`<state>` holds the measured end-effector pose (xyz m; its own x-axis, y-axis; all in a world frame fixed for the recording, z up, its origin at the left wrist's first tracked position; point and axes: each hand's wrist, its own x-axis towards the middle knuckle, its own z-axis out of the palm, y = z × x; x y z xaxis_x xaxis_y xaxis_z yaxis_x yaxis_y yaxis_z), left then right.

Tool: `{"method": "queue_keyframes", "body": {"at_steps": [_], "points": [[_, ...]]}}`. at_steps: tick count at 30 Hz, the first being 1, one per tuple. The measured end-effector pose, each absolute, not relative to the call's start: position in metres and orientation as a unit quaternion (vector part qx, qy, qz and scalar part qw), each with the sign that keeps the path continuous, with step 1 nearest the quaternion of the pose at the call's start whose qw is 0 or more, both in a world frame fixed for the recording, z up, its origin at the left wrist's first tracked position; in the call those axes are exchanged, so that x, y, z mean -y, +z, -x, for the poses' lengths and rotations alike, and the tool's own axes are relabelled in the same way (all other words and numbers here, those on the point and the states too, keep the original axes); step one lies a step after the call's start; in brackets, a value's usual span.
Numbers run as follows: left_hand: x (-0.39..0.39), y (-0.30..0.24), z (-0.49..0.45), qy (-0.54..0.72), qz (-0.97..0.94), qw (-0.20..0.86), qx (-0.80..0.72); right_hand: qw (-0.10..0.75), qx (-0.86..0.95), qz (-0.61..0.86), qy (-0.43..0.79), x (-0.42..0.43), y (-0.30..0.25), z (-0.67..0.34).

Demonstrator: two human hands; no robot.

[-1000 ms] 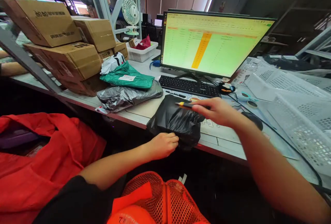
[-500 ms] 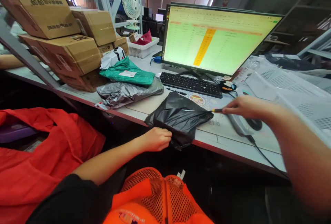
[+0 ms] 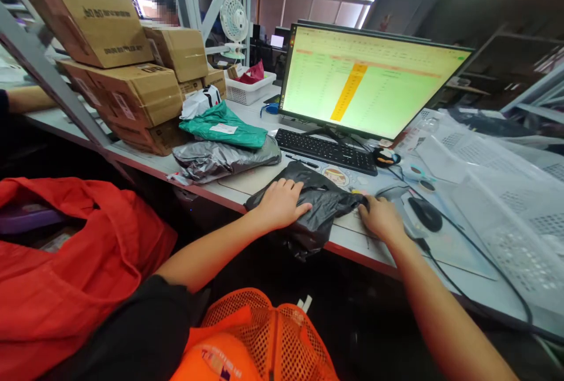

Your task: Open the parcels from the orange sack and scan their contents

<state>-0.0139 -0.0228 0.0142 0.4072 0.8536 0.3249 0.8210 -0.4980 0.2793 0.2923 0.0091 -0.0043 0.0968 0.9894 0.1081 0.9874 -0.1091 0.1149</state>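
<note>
Polybag (image 3: 328,205) under left grip (image 3: 282,202), spread flat; right grip (image 3: 381,216) at its right edge, closure unclear

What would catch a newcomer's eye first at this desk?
The bright green monitor at the back stands out most. In front of it, a black plastic parcel lies at the desk edge, with the left hand flat on it and the right hand at its right end. Brown cardboard boxes are stacked at the left.

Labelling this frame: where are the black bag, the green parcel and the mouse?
black bag (image 3: 328,205), head view, its crinkled top
green parcel (image 3: 202,125), head view, its top face
mouse (image 3: 425,215), head view, its rounded back
</note>
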Motion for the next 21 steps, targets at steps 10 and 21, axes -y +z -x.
{"method": "queue_keyframes", "body": {"at_steps": [10, 21], "points": [[0.032, -0.010, 0.017, 0.239, -0.921, -0.031, -0.307, -0.169, -0.908, -0.384, -0.021, -0.059, 0.038, -0.161], [0.137, -0.046, 0.030, 0.440, -0.833, 0.039, -0.334, -0.073, -0.927, -0.363, -0.050, -0.068, 0.003, -0.116]]}}
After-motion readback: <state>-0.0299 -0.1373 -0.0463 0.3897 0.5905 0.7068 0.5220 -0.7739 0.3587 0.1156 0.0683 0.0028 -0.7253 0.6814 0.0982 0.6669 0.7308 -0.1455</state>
